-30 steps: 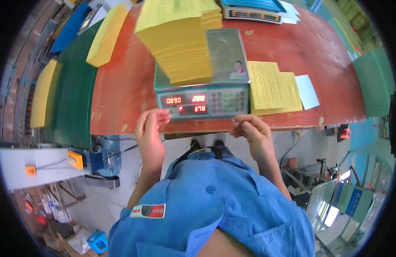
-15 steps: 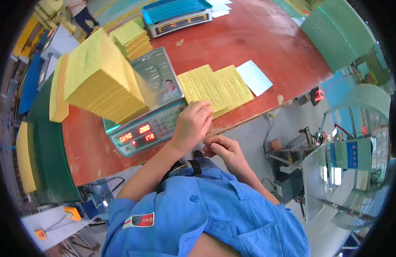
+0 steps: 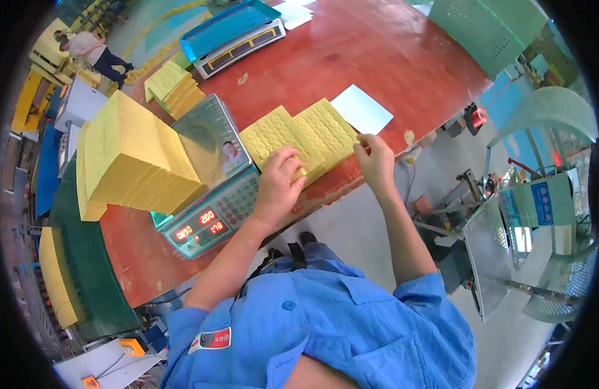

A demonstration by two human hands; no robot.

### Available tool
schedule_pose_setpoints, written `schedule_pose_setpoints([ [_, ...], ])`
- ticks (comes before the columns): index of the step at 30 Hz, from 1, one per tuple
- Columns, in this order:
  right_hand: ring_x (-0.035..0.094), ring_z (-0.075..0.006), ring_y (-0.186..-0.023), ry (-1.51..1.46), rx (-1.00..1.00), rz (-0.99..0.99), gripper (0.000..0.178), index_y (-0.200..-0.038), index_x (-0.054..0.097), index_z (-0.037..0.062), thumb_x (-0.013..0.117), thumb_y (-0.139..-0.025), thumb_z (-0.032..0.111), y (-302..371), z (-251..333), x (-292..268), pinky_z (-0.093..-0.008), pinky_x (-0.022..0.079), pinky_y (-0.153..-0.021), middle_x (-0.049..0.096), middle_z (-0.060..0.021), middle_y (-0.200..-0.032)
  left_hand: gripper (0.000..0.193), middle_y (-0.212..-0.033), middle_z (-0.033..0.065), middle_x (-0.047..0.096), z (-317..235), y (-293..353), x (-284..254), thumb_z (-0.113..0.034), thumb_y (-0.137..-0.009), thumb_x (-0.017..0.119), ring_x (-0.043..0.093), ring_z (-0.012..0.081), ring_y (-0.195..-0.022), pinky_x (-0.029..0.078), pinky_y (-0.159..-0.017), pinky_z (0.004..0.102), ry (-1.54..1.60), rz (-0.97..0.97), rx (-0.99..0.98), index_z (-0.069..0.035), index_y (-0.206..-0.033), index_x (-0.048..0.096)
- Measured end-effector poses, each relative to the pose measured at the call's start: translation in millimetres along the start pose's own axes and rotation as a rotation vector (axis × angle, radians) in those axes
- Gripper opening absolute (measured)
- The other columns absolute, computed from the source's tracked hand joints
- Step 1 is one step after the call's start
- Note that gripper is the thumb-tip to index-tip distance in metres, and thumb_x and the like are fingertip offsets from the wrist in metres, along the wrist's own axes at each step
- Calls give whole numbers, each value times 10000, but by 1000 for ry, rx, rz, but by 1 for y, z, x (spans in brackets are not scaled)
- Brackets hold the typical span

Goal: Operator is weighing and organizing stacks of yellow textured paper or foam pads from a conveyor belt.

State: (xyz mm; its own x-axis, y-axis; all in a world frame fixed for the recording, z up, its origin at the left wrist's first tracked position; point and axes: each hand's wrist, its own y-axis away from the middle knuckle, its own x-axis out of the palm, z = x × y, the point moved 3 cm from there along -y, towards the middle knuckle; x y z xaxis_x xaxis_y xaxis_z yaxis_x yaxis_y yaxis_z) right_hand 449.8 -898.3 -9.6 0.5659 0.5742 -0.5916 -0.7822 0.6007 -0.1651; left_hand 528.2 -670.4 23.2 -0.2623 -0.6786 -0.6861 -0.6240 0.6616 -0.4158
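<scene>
Two overlapping piles of yellow sheets punched with rows of round shapes lie near the table's front edge, a left pile (image 3: pixel 271 133) and a right pile (image 3: pixel 325 131). My left hand (image 3: pixel 278 187) rests on the left pile's near part, fingers curled in. A bit of yellow shows at its fingertips, too small to name. With thumb and finger, my right hand (image 3: pixel 377 162) pinches the right pile's right corner. Left of my hands stands a scale (image 3: pixel 225 206) with a steel pan and lit red digits. A tall stack of yellow sheets (image 3: pixel 134 152) sits on its pan.
A second scale (image 3: pixel 238 48) with a blue tray stands at the back of the red table (image 3: pixel 377 52). White paper (image 3: pixel 362 109) lies beyond the piles, and a smaller yellow stack (image 3: pixel 173 89) behind the scale. A green chair (image 3: pixel 544 123) is at right; a person (image 3: pixel 92 52) stands far left.
My right hand has moved up and right from near my waist to the corner of the right pile. My left hand stays at the left pile. The view has shifted.
</scene>
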Motion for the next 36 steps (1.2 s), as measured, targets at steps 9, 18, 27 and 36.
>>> schedule_pose_setpoints([
  [9, 647, -325, -940, 434, -88, 13, 276, -993, 666, 69, 635, -828, 289, -50, -23, 31, -434, 501, -794, 664, -131, -1004, 241, -1235, 145, 546, 8, 11, 8, -86, -765, 723, 497, 360, -1228, 416, -1050, 449, 61, -58, 63, -21, -967, 608],
  [18, 605, -338, -748, 314, -116, 11, 162, -779, 541, 22, 632, -821, 149, -57, -31, 34, -433, 460, -677, 623, -138, -805, 246, -1224, 145, 550, 7, 14, 7, -56, -740, 719, 506, 359, -1212, 427, -1037, 445, 100, -101, 63, -13, -958, 614],
  [27, 652, -325, -741, 180, -79, -25, 229, -860, 659, 4, 662, -810, 227, -55, -27, 20, -401, 500, -697, 664, -194, -806, 178, -1155, 180, 571, 5, 8, 4, -73, -760, 676, 530, 372, -1136, 429, -1005, 462, 75, -150, 94, 6, -901, 605],
  [36, 673, -291, -792, 262, -117, -146, 144, -861, 701, 61, 673, -826, 197, -44, -26, 24, -397, 515, -713, 681, -107, -882, 202, -1232, 155, 569, 12, 9, -2, -56, -780, 706, 541, 348, -1187, 437, -1013, 430, 132, -30, 20, -17, -955, 613],
])
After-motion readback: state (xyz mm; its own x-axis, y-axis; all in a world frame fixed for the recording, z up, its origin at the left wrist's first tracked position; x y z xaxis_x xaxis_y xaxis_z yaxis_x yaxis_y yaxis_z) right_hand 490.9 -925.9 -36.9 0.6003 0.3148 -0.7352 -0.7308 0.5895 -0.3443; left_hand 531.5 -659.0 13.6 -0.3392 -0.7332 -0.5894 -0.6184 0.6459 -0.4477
